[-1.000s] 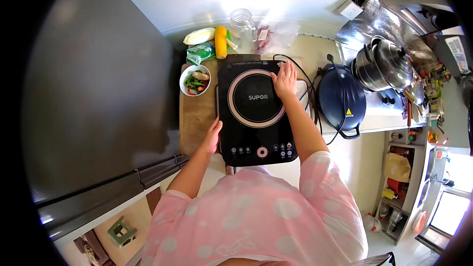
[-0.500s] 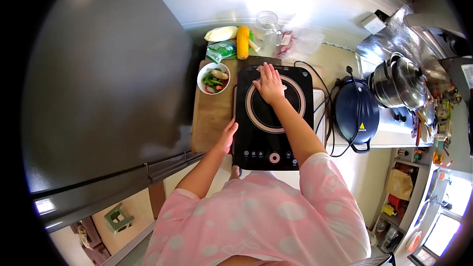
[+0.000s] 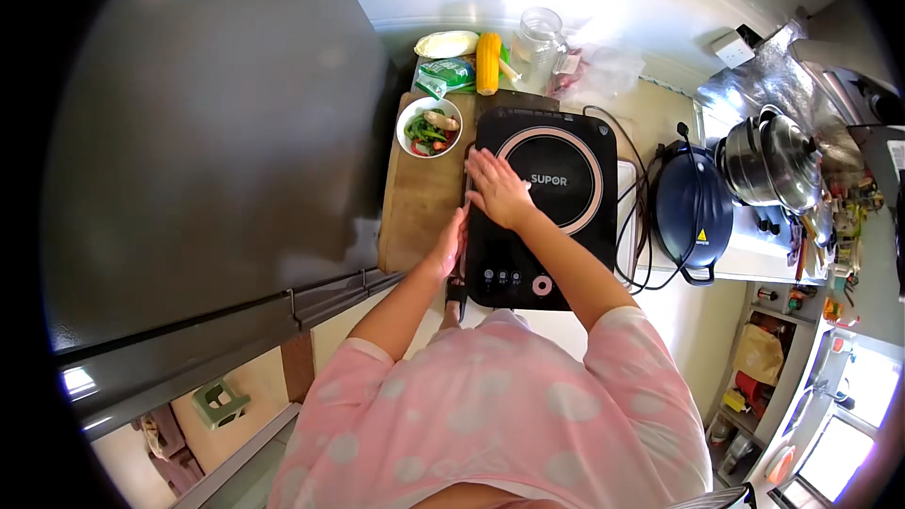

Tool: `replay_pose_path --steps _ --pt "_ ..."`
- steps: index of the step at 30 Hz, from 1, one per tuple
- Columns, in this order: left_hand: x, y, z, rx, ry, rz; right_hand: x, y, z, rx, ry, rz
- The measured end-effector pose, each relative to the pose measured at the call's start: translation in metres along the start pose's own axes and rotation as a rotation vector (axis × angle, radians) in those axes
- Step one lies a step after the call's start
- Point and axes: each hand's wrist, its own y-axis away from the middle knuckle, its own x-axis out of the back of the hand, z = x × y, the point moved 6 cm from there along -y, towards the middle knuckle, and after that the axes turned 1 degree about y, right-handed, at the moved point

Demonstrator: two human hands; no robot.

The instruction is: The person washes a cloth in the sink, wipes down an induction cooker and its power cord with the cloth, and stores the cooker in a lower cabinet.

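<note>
A black induction cooker (image 3: 490, 245) with a pale ring and SUPOR lettering sits on the counter in front of me. My right hand (image 3: 500, 190) lies flat on its left part, fingers stretched toward the left edge. A small white bit shows beside that hand; whatever lies under the palm is hidden. My left hand (image 3: 451, 243) is at the cooker's left edge, fingers extended and close to the right hand, holding nothing visible. Left of the cooker, a white bowl (image 3: 403, 132) of cut green and red peppers stands on a wooden cutting board (image 3: 407, 217).
Behind the cooker are corn (image 3: 487, 64), a green package (image 3: 445, 77), a glass jug (image 3: 537, 47) and plastic bags (image 3: 613, 71). To the right are a dark blue electric pan (image 3: 686, 212), black cords and a steel pot (image 3: 787, 160). A grey refrigerator (image 3: 217, 151) borders the left.
My right hand has slid from the cooker's upper middle toward its left edge, uncovering the SUPOR lettering. My left hand stays at that edge. The camera view has shifted slightly.
</note>
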Motion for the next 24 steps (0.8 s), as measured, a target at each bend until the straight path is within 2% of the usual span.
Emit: replay_pose_path --steps 3,5,9,13,17,21,24 --pt "0.021 -0.013 -0.009 -0.032 -0.023 -0.055 0.007 0.031 -0.030 0.042 -0.049 -0.068" --pt "0.017 -0.013 -0.006 -0.109 -0.039 -0.079 0.012 0.062 -0.052 0.035 -0.048 -0.117" --pt "0.002 0.000 0.005 -0.029 -0.061 -0.003 0.017 0.106 -0.081 0.063 -0.105 -0.159" --pt "-0.015 0.003 0.014 -0.161 -0.114 -0.080 0.019 0.137 -0.105 0.095 -0.115 -0.197" --pt "-0.010 0.001 0.010 -0.154 -0.125 -0.074 0.026 0.163 -0.113 0.107 -0.092 -0.234" --pt "-0.009 0.003 0.009 -0.154 -0.141 -0.034 0.037 0.196 -0.090 -0.025 -0.007 -0.253" --pt "-0.012 0.006 0.010 -0.135 -0.167 -0.029 0.047 0.214 -0.044 -0.253 0.025 -0.144"
